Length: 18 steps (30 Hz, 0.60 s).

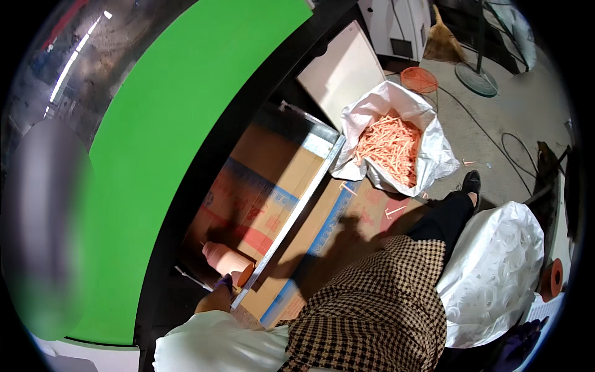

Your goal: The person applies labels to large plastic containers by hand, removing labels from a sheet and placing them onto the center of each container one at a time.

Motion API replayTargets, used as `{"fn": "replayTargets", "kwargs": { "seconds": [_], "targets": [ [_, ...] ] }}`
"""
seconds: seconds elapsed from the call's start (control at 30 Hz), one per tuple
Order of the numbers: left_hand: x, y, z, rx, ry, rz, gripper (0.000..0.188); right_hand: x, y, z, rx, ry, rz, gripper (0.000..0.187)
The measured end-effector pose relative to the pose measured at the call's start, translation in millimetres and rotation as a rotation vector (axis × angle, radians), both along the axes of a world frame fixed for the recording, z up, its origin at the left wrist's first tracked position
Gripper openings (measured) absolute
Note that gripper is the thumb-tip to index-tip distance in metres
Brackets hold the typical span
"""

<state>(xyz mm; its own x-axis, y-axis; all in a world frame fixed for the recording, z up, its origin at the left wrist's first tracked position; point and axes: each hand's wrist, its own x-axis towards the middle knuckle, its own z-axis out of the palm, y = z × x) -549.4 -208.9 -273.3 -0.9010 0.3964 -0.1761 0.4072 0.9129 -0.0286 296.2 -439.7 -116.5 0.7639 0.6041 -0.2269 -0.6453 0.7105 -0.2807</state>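
My left hand, in a purple glove, reaches down past a white sleeve at the lower left. Its fingers close at the wide orange end of a pink bottle-shaped plastic piece, which lies tilted with its narrow tip to the upper left; part of the grip is hidden. Beneath it is a cardboard-lined bin with a metal rim. Far off at the lower right edge, my right hand, also purple-gloved, is in shadow with its fingers apart and nothing seen in it.
A green machine panel rises on the left. Beyond the bin, a white sack holds many thin pink plastic pieces; a few lie on the cardboard. Another white bag stands at right beside an orange roll. A cable crosses the floor.
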Motion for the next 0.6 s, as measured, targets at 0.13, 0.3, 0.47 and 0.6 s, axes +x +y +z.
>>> {"fn": "replayTargets", "kwargs": {
  "seconds": [0.13,0.3,0.47,0.6],
  "targets": [
    [15,-30,-41,-0.18,0.011,-0.23,0.129,6,-15,-39,-0.846,-0.978,-0.073,0.042],
    [-9,-17,-74,-0.029,0.094,-0.264,0.111,13,4,-46,-0.666,-0.872,0.046,0.052],
    [25,54,-70,0.265,0.097,-0.156,0.092,-41,48,-18,-0.601,-0.45,-0.054,0.044],
    [134,129,-32,0.902,-0.069,-0.416,0.078,-68,54,-26,-0.816,-0.724,0.115,0.036]
  ]
}}
